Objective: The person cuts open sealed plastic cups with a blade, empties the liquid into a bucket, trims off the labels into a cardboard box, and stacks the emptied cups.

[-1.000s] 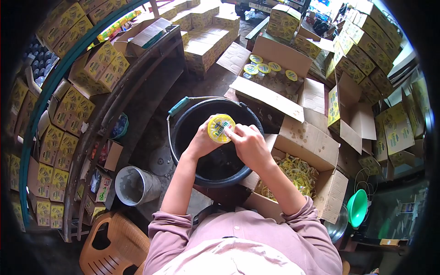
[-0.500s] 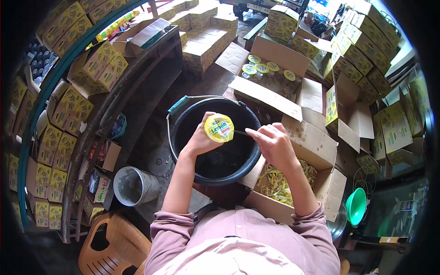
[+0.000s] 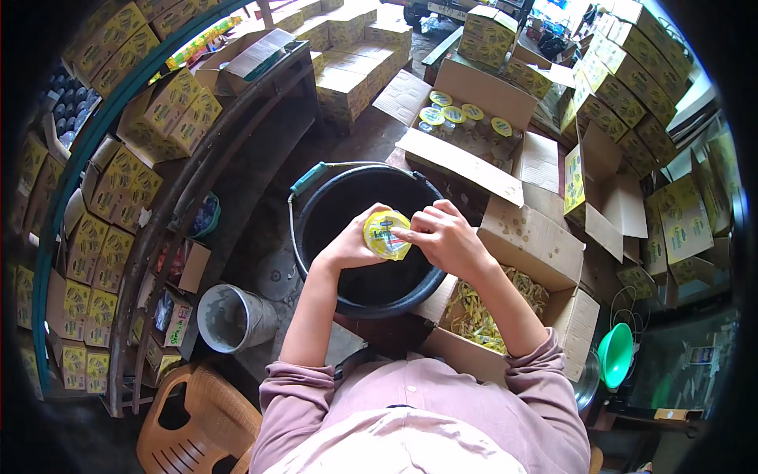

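Note:
Over a large black bucket (image 3: 379, 310), my left hand (image 3: 350, 241) is wrapped round a plastic cup with a yellow printed lemon lid (image 3: 379, 245), its lid turned up toward me. My right hand (image 3: 450, 241) is closed, fingers curled, at the right side of the lid. One fingertip reaches onto the lid. A thin dark tool is pinched in this hand; most of it is hidden now, and its kind cannot be made out. Below my right forearm, an open cardboard box (image 3: 564, 265) holds many yellow strips (image 3: 482, 316).
Beyond the bucket, an open carton (image 3: 466, 170) holds several lidded cups (image 3: 452, 114). A grey pail (image 3: 257, 320) and a brown plastic chair (image 3: 201, 411) stand at left. A green bowl (image 3: 614, 355) is at right. Stacked yellow cartons (image 3: 181, 118) line both sides.
My right hand has moved left and up against the lid, its fingertip now over it. The cup has shifted slightly right and down. The dark tool shows less than before.

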Demonstrator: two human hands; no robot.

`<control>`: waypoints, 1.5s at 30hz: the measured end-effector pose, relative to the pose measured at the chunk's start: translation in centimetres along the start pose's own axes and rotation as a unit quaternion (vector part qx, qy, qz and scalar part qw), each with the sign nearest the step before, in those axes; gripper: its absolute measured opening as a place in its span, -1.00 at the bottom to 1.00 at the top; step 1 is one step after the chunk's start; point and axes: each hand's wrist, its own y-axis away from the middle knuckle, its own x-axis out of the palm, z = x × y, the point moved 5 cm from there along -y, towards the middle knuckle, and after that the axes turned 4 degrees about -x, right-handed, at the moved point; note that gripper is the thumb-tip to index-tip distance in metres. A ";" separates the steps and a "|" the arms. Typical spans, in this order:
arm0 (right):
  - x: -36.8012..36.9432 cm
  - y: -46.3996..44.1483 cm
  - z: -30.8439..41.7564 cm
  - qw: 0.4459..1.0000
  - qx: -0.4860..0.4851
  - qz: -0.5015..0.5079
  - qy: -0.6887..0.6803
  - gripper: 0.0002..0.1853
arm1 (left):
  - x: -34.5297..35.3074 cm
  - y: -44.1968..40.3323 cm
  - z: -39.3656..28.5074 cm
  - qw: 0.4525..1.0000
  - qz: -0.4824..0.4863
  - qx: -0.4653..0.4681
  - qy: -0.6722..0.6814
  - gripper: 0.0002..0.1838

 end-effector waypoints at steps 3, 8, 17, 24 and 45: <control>0.2 0.0 0.0 1.000 -0.004 0.000 -0.005 -0.62 | 0.0 -0.1 0.2 1.000 -0.003 -0.001 0.002 -0.38; 0.5 -0.2 0.2 1.000 -0.022 0.003 0.008 -0.65 | 0.1 0.0 0.2 1.000 0.001 0.006 -0.013 -0.37; 1.4 0.2 -0.4 0.995 -0.046 0.060 0.058 -0.70 | 0.2 -0.1 0.5 1.000 0.014 -0.015 0.001 -0.35; 2.5 0.0 -0.5 0.994 -0.060 0.074 0.057 -0.79 | 0.0 0.0 0.7 0.998 0.013 -0.033 -0.054 -0.36; -5.9 26.7 5.2 0.879 0.445 -0.169 0.016 -0.68 | 1.1 0.2 3.0 0.748 -0.047 -0.150 -0.644 -0.24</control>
